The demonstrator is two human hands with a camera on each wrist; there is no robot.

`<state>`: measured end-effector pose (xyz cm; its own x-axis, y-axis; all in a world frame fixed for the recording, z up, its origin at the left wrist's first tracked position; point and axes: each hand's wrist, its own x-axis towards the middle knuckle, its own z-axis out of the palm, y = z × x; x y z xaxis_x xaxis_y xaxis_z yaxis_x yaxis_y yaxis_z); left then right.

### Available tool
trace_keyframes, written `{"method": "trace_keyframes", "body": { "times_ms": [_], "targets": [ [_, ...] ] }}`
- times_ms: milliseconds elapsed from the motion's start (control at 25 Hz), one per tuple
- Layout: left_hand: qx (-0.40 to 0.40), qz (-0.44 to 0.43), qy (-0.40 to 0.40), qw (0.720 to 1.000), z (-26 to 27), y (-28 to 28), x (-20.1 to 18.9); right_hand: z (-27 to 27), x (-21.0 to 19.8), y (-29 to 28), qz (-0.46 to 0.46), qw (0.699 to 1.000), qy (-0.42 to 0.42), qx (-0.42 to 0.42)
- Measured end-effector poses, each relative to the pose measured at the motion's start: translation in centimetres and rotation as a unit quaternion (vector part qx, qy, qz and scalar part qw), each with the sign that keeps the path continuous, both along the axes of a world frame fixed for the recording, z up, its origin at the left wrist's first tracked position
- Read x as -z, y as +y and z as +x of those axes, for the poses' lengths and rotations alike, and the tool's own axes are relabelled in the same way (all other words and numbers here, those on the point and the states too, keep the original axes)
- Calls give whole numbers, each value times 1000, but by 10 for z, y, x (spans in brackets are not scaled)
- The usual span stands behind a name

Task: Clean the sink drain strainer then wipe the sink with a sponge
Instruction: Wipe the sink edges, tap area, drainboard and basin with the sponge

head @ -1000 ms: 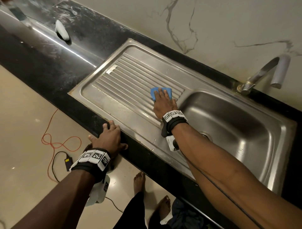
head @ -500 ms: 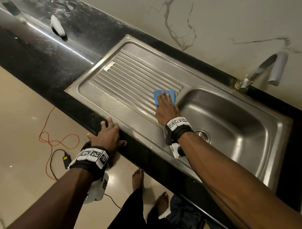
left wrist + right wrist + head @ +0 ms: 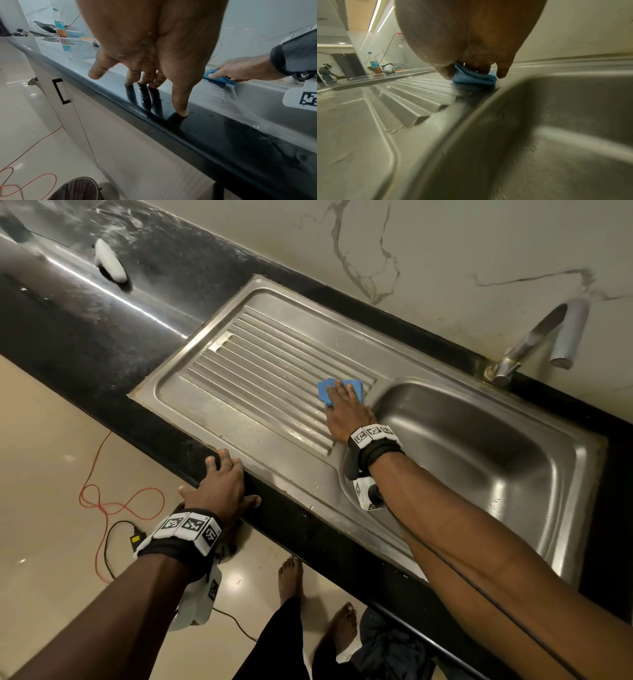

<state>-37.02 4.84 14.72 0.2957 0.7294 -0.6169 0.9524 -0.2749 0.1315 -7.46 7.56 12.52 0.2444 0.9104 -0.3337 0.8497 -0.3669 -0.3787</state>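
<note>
A blue sponge [image 3: 323, 393] lies on the ribbed steel drainboard [image 3: 260, 371], right at the rim of the basin [image 3: 479, 446]. My right hand [image 3: 346, 412] presses down on it, fingers over the top and thumb tucked against its side. The right wrist view shows the sponge [image 3: 471, 78] bulging between thumb and fingers. Water trickles from the sponge [image 3: 217, 79] into the basin. My left hand [image 3: 222, 484] rests on the black counter edge, fingertips [image 3: 180, 113] touching the wet stone, holding nothing. My right forearm hides the drain strainer.
A chrome faucet [image 3: 541, 337] stands behind the basin by the marble wall. A white lump [image 3: 109, 265] lies on the counter at far left. Below the counter are a red cable [image 3: 102, 501], a black adapter, a lined bin [image 3: 77, 189] and my bare feet.
The right hand has rubbed the sponge in small strokes at the basin end of the ribs, staying in about the same spot. The left hand has not moved from the counter edge.
</note>
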Motion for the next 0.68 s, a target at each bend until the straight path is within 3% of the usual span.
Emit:
{"method": "trace_keyframes", "body": {
  "times_ms": [280, 680],
  "targets": [
    [4, 1, -5, 1000, -3, -2, 1, -2, 10, -23, 44, 998, -37, -1],
    [-2, -3, -7, 1000, -7, -2, 9, 61, 8, 53, -35, 998, -2, 46]
  ]
}}
